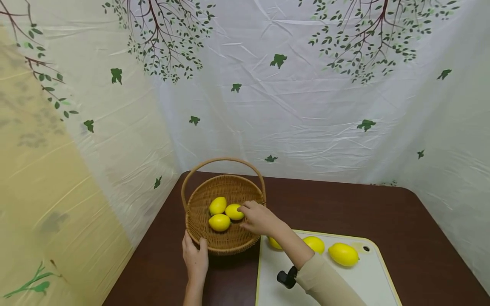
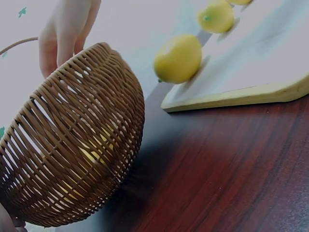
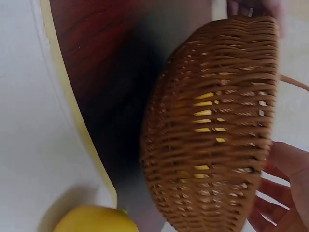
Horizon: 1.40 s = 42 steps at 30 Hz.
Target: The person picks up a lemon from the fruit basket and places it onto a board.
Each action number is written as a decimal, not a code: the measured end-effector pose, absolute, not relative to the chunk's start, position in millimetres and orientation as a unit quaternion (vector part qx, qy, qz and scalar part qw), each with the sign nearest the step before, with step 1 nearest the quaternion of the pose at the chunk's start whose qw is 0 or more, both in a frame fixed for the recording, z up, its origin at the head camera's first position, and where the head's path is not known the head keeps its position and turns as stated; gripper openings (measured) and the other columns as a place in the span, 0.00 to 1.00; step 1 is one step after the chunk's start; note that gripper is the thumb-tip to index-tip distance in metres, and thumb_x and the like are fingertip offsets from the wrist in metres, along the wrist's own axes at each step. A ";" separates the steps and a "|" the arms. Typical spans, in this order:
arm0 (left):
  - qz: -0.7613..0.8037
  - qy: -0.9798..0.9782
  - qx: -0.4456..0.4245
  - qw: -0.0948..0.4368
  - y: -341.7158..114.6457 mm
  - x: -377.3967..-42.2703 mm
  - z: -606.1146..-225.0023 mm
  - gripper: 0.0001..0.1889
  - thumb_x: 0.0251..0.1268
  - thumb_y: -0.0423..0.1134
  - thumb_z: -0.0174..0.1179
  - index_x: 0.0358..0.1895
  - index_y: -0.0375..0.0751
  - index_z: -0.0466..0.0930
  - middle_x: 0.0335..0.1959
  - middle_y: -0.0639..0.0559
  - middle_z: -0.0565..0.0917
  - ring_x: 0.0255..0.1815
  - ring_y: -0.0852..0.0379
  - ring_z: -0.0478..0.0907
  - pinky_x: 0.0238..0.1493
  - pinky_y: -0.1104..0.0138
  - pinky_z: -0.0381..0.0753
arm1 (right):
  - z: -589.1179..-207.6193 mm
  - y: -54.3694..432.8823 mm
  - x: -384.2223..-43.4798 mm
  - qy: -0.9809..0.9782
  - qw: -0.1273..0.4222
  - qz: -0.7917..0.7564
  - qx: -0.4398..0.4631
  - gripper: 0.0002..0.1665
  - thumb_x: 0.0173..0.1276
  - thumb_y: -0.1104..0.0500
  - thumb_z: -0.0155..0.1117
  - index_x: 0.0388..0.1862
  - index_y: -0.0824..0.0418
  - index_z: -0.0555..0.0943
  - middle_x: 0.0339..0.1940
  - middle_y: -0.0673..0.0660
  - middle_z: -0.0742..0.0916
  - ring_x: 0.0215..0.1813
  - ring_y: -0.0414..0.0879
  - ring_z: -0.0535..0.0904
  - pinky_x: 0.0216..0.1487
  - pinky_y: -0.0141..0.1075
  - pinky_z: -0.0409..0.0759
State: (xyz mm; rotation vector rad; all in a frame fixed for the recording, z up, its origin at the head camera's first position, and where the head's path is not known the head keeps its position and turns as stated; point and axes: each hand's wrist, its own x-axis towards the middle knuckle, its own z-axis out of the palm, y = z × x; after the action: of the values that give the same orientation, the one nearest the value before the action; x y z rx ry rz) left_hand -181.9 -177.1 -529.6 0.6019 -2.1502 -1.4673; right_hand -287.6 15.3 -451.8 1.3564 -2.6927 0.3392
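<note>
Three lemons (image 1: pixel 219 222) fill the head view's lower centre, inside a wicker basket (image 1: pixel 226 182); my left hand (image 1: pixel 196 258) grips its rim, my right hand (image 1: pixel 260 219), loosely spread, reaches the rightmost, sideways-lying lemon (image 1: pixel 233 211). Nearer that hand, three more lie on the cutting board (image 1: pixel 377 276). Left wrist: three, upper right. Right wrist: one, lower left.

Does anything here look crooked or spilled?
The basket looks askew: its opening seems tipped toward the person, whose left hand grips it. Three lemons sit inside; I see no spill.
</note>
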 end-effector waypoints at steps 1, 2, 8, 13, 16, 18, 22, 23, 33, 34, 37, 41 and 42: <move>-0.534 -0.782 0.219 0.236 -177.2 -182.0 -530.1 0.35 0.63 0.36 0.48 0.70 0.29 0.46 0.68 0.31 0.53 0.67 0.35 0.52 0.60 0.44 0.54 | -453.3 11.4 -288.8 -0.889 0.045 0.108 0.443 0.27 0.59 0.52 0.65 0.55 0.64 0.75 0.51 0.59 0.77 0.52 0.51 0.73 0.51 0.40 0.73; -0.533 -0.782 0.218 0.238 -177.4 -182.3 -530.3 0.35 0.63 0.36 0.48 0.70 0.30 0.46 0.68 0.32 0.53 0.67 0.36 0.52 0.60 0.45 0.55 | -455.1 7.4 -290.1 -0.892 0.037 0.102 0.440 0.28 0.59 0.52 0.65 0.55 0.64 0.75 0.52 0.59 0.77 0.53 0.51 0.73 0.51 0.40 0.73; -0.533 -0.782 0.223 0.233 -177.5 -183.8 -530.6 0.35 0.64 0.37 0.48 0.71 0.30 0.44 0.68 0.32 0.52 0.67 0.35 0.51 0.60 0.43 0.55 | -465.5 -13.7 -295.6 -0.906 0.005 0.064 0.418 0.30 0.59 0.50 0.65 0.58 0.62 0.74 0.55 0.60 0.76 0.56 0.53 0.72 0.51 0.40 0.73; -0.533 -0.782 0.226 0.231 -176.7 -184.7 -530.4 0.35 0.63 0.37 0.48 0.71 0.30 0.45 0.68 0.31 0.53 0.67 0.35 0.51 0.59 0.43 0.55 | -470.1 -22.1 -299.1 -0.912 -0.001 0.040 0.407 0.30 0.58 0.50 0.66 0.57 0.61 0.75 0.56 0.59 0.75 0.55 0.52 0.72 0.50 0.40 0.73; -0.535 -0.782 0.225 0.229 -177.0 -184.8 -530.7 0.35 0.63 0.37 0.48 0.71 0.30 0.45 0.68 0.31 0.52 0.67 0.35 0.51 0.59 0.43 0.54 | -474.7 -23.9 -302.8 -0.918 -0.007 0.030 0.395 0.31 0.57 0.49 0.67 0.57 0.61 0.74 0.56 0.59 0.75 0.56 0.52 0.70 0.51 0.40 0.73; -0.534 -0.782 0.225 0.232 -177.6 -185.0 -531.0 0.35 0.64 0.37 0.48 0.71 0.30 0.45 0.68 0.31 0.52 0.67 0.35 0.51 0.59 0.43 0.54 | -478.4 -25.0 -306.0 -0.921 -0.009 0.027 0.387 0.31 0.57 0.50 0.67 0.58 0.60 0.74 0.57 0.59 0.74 0.56 0.52 0.70 0.52 0.41 0.72; -0.530 -0.783 0.225 0.237 -179.0 -184.9 -533.0 0.35 0.64 0.38 0.48 0.71 0.31 0.46 0.68 0.32 0.53 0.66 0.36 0.52 0.59 0.44 0.56 | -485.4 -28.1 -310.6 -0.925 -0.001 0.035 0.379 0.31 0.57 0.50 0.67 0.58 0.60 0.73 0.58 0.60 0.73 0.58 0.54 0.68 0.53 0.42 0.71; -0.530 -0.782 0.224 0.239 -178.9 -184.7 -533.5 0.35 0.63 0.38 0.48 0.71 0.31 0.46 0.68 0.32 0.53 0.66 0.36 0.53 0.59 0.44 0.56 | -486.8 -29.0 -311.2 -0.925 0.001 0.037 0.378 0.32 0.57 0.51 0.67 0.59 0.60 0.73 0.59 0.61 0.72 0.59 0.54 0.68 0.53 0.43 0.71; -0.528 -0.780 0.220 0.254 -175.6 -180.8 -540.1 0.35 0.62 0.36 0.49 0.70 0.31 0.47 0.67 0.33 0.54 0.66 0.37 0.54 0.59 0.44 0.57 | -499.8 -32.0 -313.4 -0.936 -0.007 0.030 0.351 0.38 0.57 0.51 0.67 0.65 0.58 0.66 0.64 0.61 0.69 0.64 0.57 0.63 0.59 0.45 0.66; -0.526 -0.780 0.219 0.259 -175.0 -181.0 -540.7 0.35 0.61 0.36 0.49 0.70 0.30 0.47 0.67 0.33 0.55 0.66 0.36 0.54 0.58 0.44 0.57 | -501.1 -31.6 -314.0 -0.937 -0.008 0.029 0.349 0.38 0.57 0.51 0.67 0.65 0.58 0.65 0.64 0.61 0.68 0.64 0.57 0.63 0.60 0.46 0.65; -0.524 -0.779 0.217 0.269 -172.7 -181.5 -540.8 0.35 0.60 0.35 0.49 0.70 0.30 0.48 0.67 0.33 0.55 0.65 0.37 0.55 0.58 0.45 0.58 | -506.0 -30.1 -315.3 -0.939 -0.014 0.027 0.343 0.40 0.57 0.51 0.67 0.67 0.57 0.63 0.63 0.62 0.69 0.64 0.59 0.63 0.60 0.47 0.64; -0.526 -0.775 0.217 0.273 -170.0 -181.8 -540.7 0.34 0.60 0.33 0.49 0.70 0.32 0.49 0.67 0.34 0.56 0.65 0.38 0.56 0.57 0.45 0.59 | -511.6 -27.6 -315.9 -0.939 -0.012 0.034 0.343 0.38 0.58 0.49 0.66 0.66 0.57 0.65 0.61 0.62 0.71 0.63 0.59 0.65 0.58 0.48 0.66; -0.526 -0.775 0.217 0.273 -169.6 -181.9 -540.6 0.34 0.60 0.33 0.49 0.70 0.32 0.49 0.67 0.35 0.56 0.65 0.39 0.56 0.58 0.46 0.59 | -512.7 -27.2 -316.1 -0.937 -0.007 0.033 0.347 0.37 0.58 0.49 0.66 0.65 0.57 0.66 0.59 0.62 0.73 0.61 0.58 0.66 0.57 0.47 0.67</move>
State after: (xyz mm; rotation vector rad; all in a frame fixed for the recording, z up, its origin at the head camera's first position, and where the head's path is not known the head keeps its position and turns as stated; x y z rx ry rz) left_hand -181.9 -169.6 -540.6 0.5852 -2.0861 -1.4166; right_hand -316.1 -27.2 -512.7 1.0950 -2.9579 0.1051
